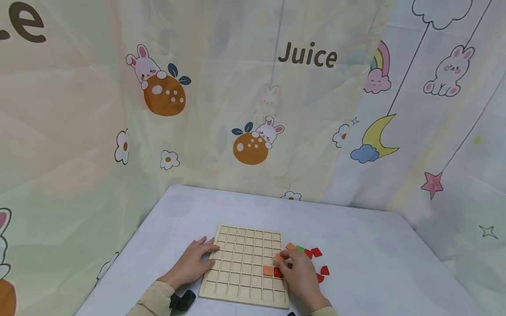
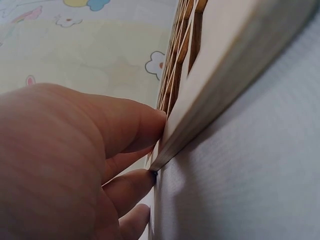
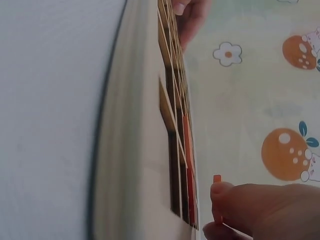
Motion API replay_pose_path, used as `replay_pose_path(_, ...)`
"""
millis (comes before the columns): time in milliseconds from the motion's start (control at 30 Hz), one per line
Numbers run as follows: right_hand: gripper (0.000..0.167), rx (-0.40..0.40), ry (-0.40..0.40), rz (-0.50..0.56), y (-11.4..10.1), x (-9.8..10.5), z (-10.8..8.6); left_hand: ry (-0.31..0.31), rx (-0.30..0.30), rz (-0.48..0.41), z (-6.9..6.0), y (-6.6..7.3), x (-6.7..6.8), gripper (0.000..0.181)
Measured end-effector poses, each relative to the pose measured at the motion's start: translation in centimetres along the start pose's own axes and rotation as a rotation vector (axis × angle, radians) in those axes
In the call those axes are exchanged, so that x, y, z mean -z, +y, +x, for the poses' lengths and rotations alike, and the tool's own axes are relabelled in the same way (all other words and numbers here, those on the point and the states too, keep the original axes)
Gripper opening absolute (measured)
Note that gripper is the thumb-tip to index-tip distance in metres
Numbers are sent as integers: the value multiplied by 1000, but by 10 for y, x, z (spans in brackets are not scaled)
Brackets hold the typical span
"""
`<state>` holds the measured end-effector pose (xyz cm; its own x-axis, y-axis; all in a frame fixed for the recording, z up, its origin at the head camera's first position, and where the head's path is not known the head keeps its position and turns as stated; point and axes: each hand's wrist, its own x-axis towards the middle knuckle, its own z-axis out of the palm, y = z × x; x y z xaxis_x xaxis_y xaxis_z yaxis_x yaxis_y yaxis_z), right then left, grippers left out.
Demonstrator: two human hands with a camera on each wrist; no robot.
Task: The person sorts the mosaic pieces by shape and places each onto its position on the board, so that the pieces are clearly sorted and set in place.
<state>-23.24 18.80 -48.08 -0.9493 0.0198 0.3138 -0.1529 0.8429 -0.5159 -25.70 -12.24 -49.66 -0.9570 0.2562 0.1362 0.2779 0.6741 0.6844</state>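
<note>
A pale wooden grid board (image 1: 234, 267) lies flat on the table. My left hand (image 1: 191, 262) rests at its left edge; in the left wrist view, thumb and fingertips touch the board's rim, fingers fairly straight. My right hand (image 1: 302, 274) is over the right edge, pinching a small orange square tile (image 3: 217, 178) between thumb and fingers, held just above the board. An orange tile (image 1: 268, 271) and, to its right, a red tile (image 1: 277, 273) sit in neighbouring cells of one row. The right hand partly hides the tiles behind it.
Loose tiles lie right of the board: an orange one (image 1: 290, 246), a green one (image 1: 300, 249) and several red ones (image 1: 316, 252). A black object (image 1: 183, 301) is by the left wrist. Printed curtains (image 1: 205, 175) hang behind the white table (image 1: 371, 263).
</note>
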Motion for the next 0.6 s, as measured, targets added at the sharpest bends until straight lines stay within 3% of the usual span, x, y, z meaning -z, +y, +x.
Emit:
replay_pose_path(167, 23, 6, -40, 19, -6, -2, -2, 6, -5, 6, 0, -1, 0, 32)
replay_pose_path(367, 21, 82, -51, -10, -12, -6, -3, 15, -6, 15, 0, 0, 0, 32)
replay_pose_path(600, 23, 113, -91, -20, -22, -10, -7, 18, -6, 15, 0, 0, 0, 32)
